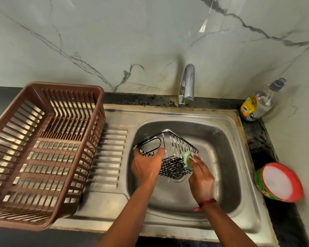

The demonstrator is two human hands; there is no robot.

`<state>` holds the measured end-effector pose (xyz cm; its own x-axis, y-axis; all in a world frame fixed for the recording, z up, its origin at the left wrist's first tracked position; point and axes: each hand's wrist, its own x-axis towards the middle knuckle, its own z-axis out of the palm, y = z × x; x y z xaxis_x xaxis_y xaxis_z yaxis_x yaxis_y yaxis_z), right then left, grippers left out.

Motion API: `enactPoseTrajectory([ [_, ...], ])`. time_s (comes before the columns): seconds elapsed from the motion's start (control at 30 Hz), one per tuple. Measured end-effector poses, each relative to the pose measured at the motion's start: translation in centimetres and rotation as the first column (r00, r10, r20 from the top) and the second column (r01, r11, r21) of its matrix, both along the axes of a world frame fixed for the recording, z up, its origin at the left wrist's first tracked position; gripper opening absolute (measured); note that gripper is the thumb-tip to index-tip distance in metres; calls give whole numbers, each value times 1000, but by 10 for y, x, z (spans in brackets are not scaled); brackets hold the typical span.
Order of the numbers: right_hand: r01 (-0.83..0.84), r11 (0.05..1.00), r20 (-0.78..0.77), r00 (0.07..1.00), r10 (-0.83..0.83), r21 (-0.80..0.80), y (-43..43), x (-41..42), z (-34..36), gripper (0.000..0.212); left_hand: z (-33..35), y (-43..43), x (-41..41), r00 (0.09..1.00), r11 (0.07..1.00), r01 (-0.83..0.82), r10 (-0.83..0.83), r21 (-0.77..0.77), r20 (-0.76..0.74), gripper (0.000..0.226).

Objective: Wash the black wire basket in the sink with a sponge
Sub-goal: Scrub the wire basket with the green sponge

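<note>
The basket (169,154) is inside the sink (227,125) bowl, tilted, with one corner raised toward the far side and streaks of white foam on its wires. The left hand (147,166) grips the basket's left wall, fingers curled over the top rim beside the looped handle opening and thumb against the wires. The right hand (201,177) is at the basket's right side, its fingers closed on a green sponge (187,160) that presses against the wires near the right corner; foam coats the fingertips. A red thread band (206,204) circles the right wrist.

The tap (186,84) stands at the far edge of the sink, its spout curving toward the bowl. On the draining board to the left sits a brown rack (48,97), its slatted walls and floor showing the steel beneath. At the far right corner of the counter a clear bottle (260,102) with a yellow label leans against the wall. Nearer, on the right of the sink, a red-rimmed tub (282,182) with a green patterned side holds something white.
</note>
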<state>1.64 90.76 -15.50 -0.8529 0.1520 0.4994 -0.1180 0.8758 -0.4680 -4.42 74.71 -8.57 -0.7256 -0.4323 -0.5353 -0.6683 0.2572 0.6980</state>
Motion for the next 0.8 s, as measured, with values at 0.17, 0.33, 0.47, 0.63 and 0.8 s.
enactPoseTrajectory([
  [0.17, 328, 886, 273, 931, -244, -327, 30, -5, 4, 36, -7, -11, -1, 998, 996, -61, 60, 71, 22, 99],
  [0.33, 569, 131, 548, 820, -166, -812, 59, -34, 16, 31, -11, -23, -1, 981, 956, -181, 160, 232, 106, 101],
  [0.47, 550, 69, 552, 833, 25, -832, 62, -37, 24, 25, -30, -24, 0, 981, 893, -134, 58, 429, 185, 125],
  [0.63, 535, 134, 536, 844, -31, -834, 60, -43, 35, 18, -13, -31, -1, 980, 853, 2, -105, 522, 167, 131],
  [0.8, 607, 54, 604, 794, -73, -793, 64, -48, 37, 14, -15, -42, -8, 988, 807, 37, -118, 589, 99, 131],
])
